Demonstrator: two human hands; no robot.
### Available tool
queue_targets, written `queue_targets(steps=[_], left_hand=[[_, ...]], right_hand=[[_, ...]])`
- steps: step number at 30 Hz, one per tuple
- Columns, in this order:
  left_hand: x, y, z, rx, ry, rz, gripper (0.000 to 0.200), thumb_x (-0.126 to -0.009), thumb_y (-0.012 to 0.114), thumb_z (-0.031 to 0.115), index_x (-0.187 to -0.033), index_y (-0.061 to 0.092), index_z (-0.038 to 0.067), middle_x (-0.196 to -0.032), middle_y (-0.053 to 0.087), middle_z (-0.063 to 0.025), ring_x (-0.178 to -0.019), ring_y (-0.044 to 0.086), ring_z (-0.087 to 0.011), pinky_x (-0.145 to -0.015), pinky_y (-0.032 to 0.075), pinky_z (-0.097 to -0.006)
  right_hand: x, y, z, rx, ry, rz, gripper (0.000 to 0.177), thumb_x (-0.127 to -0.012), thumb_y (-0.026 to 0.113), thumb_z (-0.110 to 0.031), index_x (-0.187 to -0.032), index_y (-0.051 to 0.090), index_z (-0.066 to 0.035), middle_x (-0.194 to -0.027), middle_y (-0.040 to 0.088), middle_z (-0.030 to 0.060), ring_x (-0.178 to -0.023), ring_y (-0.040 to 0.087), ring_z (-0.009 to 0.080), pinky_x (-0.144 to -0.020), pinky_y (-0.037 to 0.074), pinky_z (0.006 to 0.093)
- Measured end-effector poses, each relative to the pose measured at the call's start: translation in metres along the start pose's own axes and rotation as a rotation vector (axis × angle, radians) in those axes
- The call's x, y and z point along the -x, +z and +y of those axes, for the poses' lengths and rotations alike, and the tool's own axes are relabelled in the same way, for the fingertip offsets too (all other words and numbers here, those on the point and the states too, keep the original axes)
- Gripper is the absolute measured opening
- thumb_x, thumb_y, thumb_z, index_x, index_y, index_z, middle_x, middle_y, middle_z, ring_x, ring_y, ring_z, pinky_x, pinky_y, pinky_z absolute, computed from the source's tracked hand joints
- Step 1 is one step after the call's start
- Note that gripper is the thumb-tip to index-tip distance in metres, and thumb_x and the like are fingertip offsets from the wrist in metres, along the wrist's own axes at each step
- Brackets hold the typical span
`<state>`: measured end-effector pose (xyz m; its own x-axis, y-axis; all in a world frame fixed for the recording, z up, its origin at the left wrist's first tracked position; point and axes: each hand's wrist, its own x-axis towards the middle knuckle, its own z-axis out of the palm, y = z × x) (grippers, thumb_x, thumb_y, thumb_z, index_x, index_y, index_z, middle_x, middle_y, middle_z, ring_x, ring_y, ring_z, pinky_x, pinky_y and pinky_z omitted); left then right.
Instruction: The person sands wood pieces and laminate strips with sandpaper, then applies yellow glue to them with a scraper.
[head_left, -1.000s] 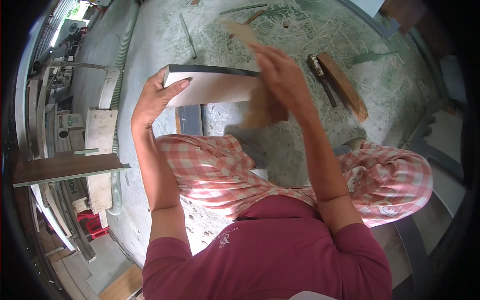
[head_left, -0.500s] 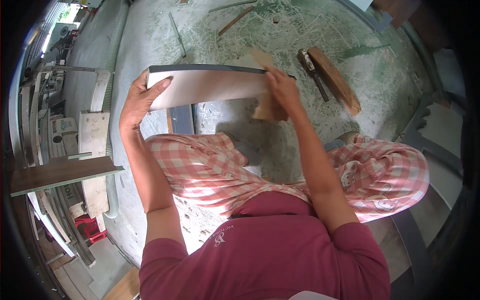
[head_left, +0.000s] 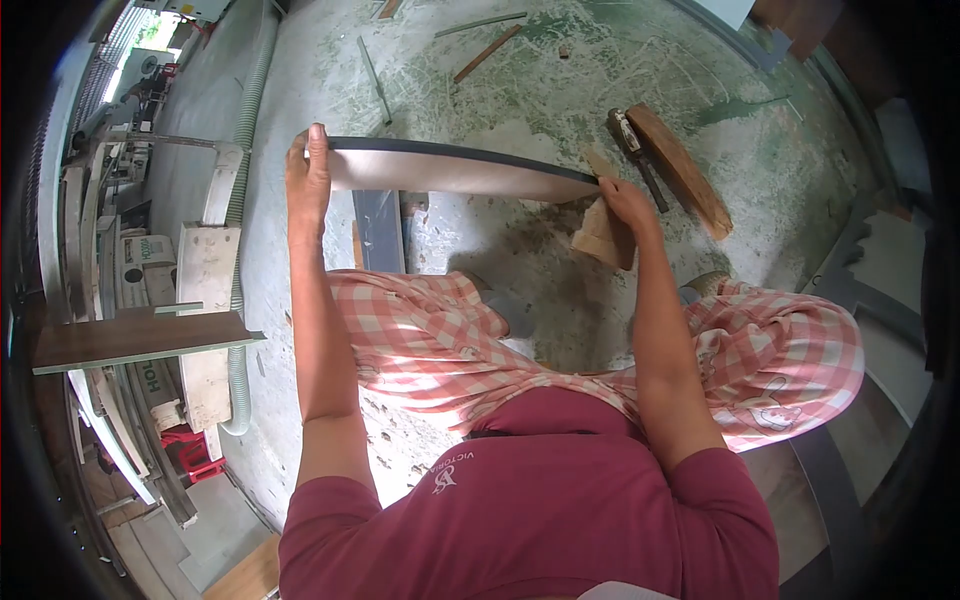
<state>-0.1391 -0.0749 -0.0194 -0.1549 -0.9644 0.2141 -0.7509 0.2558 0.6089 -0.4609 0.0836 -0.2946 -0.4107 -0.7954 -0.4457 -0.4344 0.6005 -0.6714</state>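
A long panel (head_left: 450, 172) with a dark edge and a pale face is held up over the floor, in front of my body. My left hand (head_left: 308, 170) grips its left end, with the thumb up on the edge. At the panel's right end is my right hand (head_left: 628, 205), its fingers closed round a piece of tan paper (head_left: 603, 238) that hangs below and also sticks up above the edge. Whether the right fingers also pinch the panel's end is hard to tell.
On the floor (head_left: 540, 90) lie a hammer-like tool (head_left: 640, 158), a wooden block (head_left: 680, 172), thin strips (head_left: 487, 53) and a dark board (head_left: 380, 230). Stacked boards (head_left: 210, 320) and a ribbed hose (head_left: 245, 150) stand at the left.
The panel has tipped so its pale face shows narrower. My left hand has moved up onto its end, and my right hand has moved right and down with the paper.
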Motion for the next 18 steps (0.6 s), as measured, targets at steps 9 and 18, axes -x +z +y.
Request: queue_targets(steps=[9,18], left_hand=[[0.019,0.007,0.018,0.225,0.195,-0.043,0.079,-0.089,0.013,0.063,-0.13,0.042,0.002,-0.136,0.037,-0.0182,-0.132,0.025,-0.0287,-0.108,0.014,-0.0375],[0.03,0.017,0.03,0.421,0.365,-0.064,0.082,-0.086,0.018,0.066,-0.142,-0.004,0.01,-0.147,0.012,-0.019,-0.135,0.014,-0.0331,-0.108,0.015,-0.0415]], right_hand=[[0.05,-0.066,-0.097,-0.004,-0.275,-0.127,0.049,-0.088,0.042,-0.044,-0.11,0.059,-0.003,-0.107,0.061,0.017,-0.096,0.058,0.0338,-0.084,0.042,0.0381],[0.179,-0.035,-0.274,-0.214,-0.762,0.145,0.036,-0.089,0.043,-0.036,-0.116,0.057,-0.016,-0.113,0.057,0.0102,-0.096,0.057,0.0306,-0.084,0.045,0.04]])
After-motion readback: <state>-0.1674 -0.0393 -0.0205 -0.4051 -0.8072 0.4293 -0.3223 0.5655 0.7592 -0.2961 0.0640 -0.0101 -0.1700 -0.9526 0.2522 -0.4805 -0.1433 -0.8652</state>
